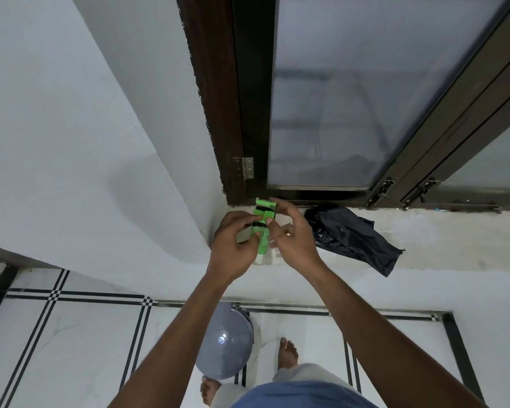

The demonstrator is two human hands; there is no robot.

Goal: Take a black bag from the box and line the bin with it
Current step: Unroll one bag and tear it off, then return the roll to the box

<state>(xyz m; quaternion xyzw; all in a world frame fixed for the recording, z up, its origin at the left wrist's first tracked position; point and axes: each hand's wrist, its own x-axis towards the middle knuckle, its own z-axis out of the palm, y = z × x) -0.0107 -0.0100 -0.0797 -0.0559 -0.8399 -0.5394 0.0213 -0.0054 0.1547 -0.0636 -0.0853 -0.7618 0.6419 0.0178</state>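
White walls met at a corner beside a dark-framed frosted window (351,98), and below it ran a pale sill ledge (442,240) on which the work took place. At the ledge's left end both hands held a green box (261,219) with black markings, its long axis running roughly from the window frame back toward the person. The left hand (233,245) gripped the box's left side and near end with curled fingers, while the right hand (292,237) curled over its right side and top, thumb and forefinger narrowed at the far, flapped end; whether they pinched a flap or a bag edge could not be told. A black bag (351,235) lay crumpled and loose on the ledge just to the right of the right hand, apart from it, stretching away to the right and toward the ledge's front edge. That hand was plainly the nearer one for any reach to it. The grey domed bin (224,343) stood on the tiled floor (71,348) directly below the hands, near the person's bare feet, its lid in place and no liner visible. Judged from this layout, lining had not yet begun, and the bag would have to travel leftward and down from the ledge to the bin.
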